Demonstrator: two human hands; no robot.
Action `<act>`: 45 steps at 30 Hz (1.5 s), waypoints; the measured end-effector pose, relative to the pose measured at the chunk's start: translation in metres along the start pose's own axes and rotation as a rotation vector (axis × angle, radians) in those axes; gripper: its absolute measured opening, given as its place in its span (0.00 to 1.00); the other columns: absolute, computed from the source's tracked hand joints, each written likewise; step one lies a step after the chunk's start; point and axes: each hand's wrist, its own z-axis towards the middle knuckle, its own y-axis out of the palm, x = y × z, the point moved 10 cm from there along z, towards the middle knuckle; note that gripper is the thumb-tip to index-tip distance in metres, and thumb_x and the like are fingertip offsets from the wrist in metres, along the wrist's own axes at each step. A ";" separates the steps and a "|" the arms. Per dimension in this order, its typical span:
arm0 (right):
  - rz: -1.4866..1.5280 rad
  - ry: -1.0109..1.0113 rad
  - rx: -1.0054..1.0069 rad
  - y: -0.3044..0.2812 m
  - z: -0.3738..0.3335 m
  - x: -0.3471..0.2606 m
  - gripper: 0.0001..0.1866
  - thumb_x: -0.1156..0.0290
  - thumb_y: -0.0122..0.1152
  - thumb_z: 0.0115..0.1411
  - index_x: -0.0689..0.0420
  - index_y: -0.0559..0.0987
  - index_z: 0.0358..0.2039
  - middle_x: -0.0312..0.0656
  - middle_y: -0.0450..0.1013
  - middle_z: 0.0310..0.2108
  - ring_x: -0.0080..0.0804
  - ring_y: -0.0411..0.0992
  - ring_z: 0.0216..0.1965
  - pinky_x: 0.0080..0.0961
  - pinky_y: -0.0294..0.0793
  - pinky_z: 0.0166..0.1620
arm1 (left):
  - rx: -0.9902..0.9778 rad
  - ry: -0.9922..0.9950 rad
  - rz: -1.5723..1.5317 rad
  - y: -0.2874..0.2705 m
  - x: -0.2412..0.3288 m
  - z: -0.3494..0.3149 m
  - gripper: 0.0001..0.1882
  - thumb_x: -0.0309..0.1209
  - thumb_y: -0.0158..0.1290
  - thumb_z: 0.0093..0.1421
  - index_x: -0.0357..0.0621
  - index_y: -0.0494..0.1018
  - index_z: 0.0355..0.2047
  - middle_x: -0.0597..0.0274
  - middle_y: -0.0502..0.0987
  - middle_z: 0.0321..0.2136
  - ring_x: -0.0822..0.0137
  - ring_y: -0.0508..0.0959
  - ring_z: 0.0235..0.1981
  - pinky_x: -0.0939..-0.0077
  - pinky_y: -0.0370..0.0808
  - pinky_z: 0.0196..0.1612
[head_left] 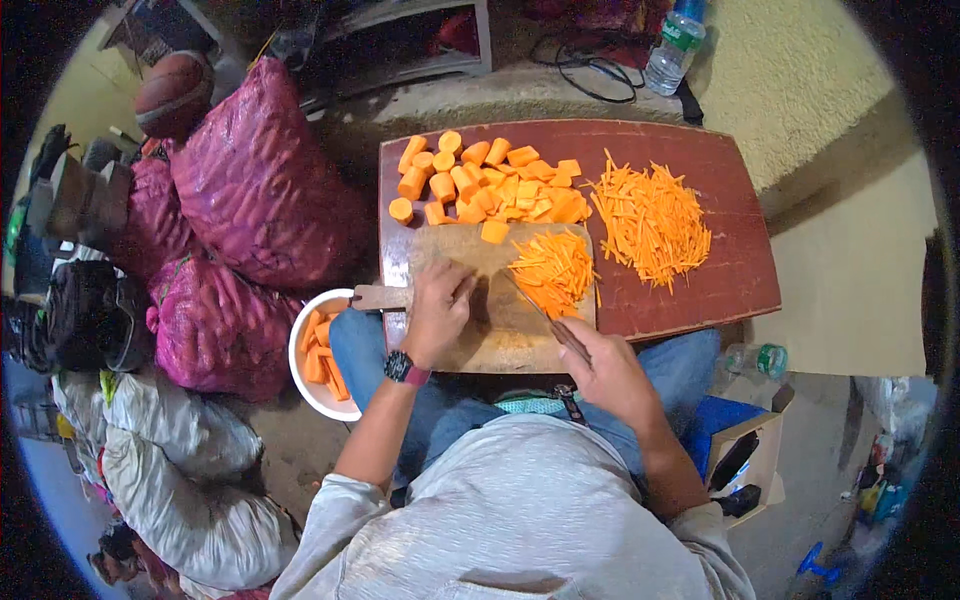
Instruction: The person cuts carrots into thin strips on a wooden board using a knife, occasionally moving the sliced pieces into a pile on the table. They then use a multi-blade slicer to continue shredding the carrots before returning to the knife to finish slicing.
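- Knife (pixel 553 322) handle's gripped in R hand (pixel 612 372); long axis runs diag fwd & left of those fingers, blade along near-left edge of the cut carrot strips (pixel 555 270)
- Strips sit just fwd & left of R fingers, so R is nearer; they're to the right of L fingers w/ bare board btwn, well apart
- L hand (pixel 440 300): fingers bent, tips down at board; can't tell if anything's under them
- Cutting board (pixel 520 352) lies flat beneath both hands, its handle sticking out left of L fingers
- Counter (pixel 735 250) is dk red; carrot chunks (pixel 470 180) fwd of L fingers, bigger strip heap (pixel 655 225) fwd & right of R fingers
- White tub (pixel 318 402) w/ carrot pcs is left of & nearer the body than L fingers
- Room: purple mesh sacks (pixel 250 190) & basketball (pixel 174 94) far left of L fingers, plastic bottle (pixel 672 58) far fwd of R fingers
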 end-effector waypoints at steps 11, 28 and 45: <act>0.014 0.042 -0.096 0.010 -0.019 -0.009 0.19 0.64 0.65 0.69 0.55 0.79 0.59 0.61 0.82 0.38 0.68 0.81 0.41 0.56 0.81 0.41 | 0.014 0.151 0.388 0.011 -0.017 0.113 0.23 0.31 0.68 0.58 0.49 0.81 0.55 0.54 0.76 0.53 0.48 0.73 0.57 0.45 0.67 0.58; -0.027 -0.031 -0.102 0.019 -0.019 0.002 0.21 0.62 0.64 0.69 0.55 0.78 0.59 0.59 0.84 0.40 0.66 0.82 0.43 0.56 0.82 0.44 | -0.319 0.511 0.339 0.119 0.052 0.161 0.26 0.41 0.69 0.58 0.51 0.81 0.57 0.55 0.76 0.55 0.50 0.70 0.61 0.43 0.64 0.59; 0.069 -0.003 -0.074 0.017 -0.020 0.009 0.19 0.64 0.64 0.71 0.58 0.78 0.59 0.60 0.83 0.41 0.65 0.82 0.45 0.51 0.81 0.45 | 0.018 0.032 -0.005 -0.005 0.027 0.077 0.16 0.24 0.66 0.60 0.38 0.83 0.50 0.53 0.87 0.43 0.55 0.85 0.46 0.62 0.77 0.52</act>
